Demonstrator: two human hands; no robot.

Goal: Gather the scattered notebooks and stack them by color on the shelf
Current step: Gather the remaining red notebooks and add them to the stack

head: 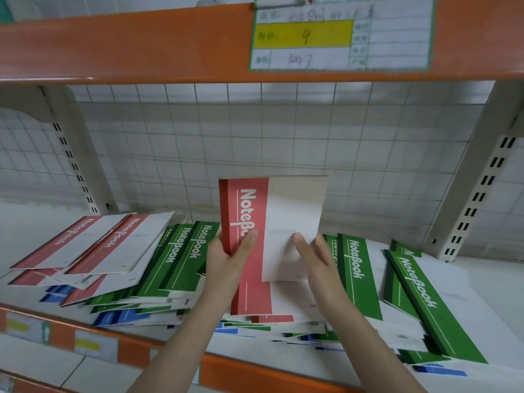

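Both hands hold a red-and-white notebook (272, 211) upright above the shelf's middle. My left hand (229, 262) grips its red spine edge, thumb across the cover. My right hand (314, 259) pinches the white right part, thumb on the front. Under it lies another red notebook (252, 296) on the pile. Two red notebooks (96, 242) lie fanned at the left. Green notebooks (181, 259) are spread in the centre left, and more green notebooks (419, 290) lie at the right. Blue notebooks (119, 317) peek out beneath the heap.
The white shelf board (34, 222) has bare room at the far left and back. A wire grid panel (255, 137) closes the rear. An orange beam (127, 43) with a paper label (340, 32) runs overhead. Slotted uprights (479, 199) stand at both sides.
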